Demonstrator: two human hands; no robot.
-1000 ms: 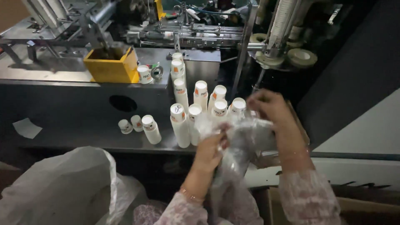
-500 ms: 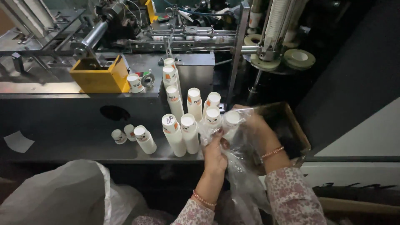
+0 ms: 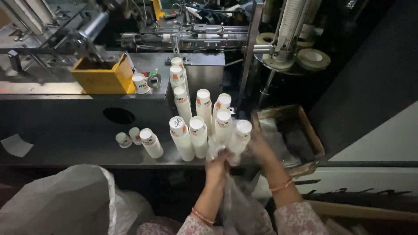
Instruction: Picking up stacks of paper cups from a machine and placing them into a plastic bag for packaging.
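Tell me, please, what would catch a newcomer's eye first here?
Probably the cluster of white paper cup stacks standing upside down on the dark metal shelf mid-frame. Just below, the left hand and right hand grip a clear plastic bag. A yellow box sits upper left.

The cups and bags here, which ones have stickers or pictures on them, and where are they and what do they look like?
Stacks of paper cups: upside down on the grey machine shelf, white with orange and dark printed bands.
Single cup: beside the yellow box, white with a small printed mark.
Clear plastic bag: plain, held by the left hand and right hand around one cup stack.
Big plastic bag: bottom left, plain whitish.
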